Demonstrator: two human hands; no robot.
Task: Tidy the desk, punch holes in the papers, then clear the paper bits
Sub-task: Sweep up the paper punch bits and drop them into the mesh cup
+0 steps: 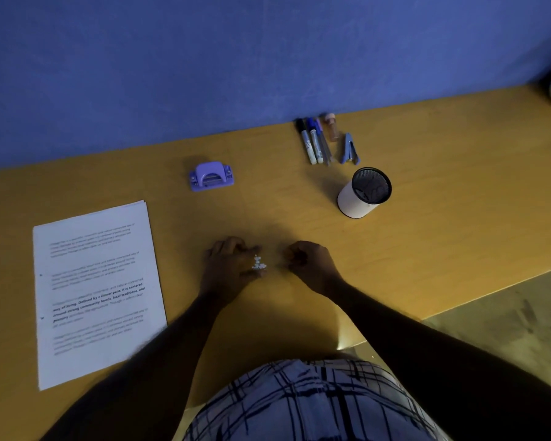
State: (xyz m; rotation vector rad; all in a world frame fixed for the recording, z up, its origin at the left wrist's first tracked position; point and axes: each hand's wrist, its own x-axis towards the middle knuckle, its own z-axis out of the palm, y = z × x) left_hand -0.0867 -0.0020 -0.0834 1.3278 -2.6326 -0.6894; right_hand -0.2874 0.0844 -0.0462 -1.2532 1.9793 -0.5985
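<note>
Both hands are resting on the tabletop point(427, 237) near its front edge. The left hand point(228, 265) is lying open with spread fingers, and the right hand point(309, 262) is curled into a loose fist; whether it is holding anything, I cannot tell. The white paper bits point(258, 263) are lying between them, touching the left fingers. The papers point(96, 291) are sitting at the left, the hole punch point(211, 176) behind, well apart. Bare tabletop is staying free around the hands.

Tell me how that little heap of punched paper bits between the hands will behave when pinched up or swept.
The paper bits look tiny and loose, so they would likely scatter under a push. They are probably near weightless and hard to pinch singly; herding them between the left hand and right hand seems safer.
</note>
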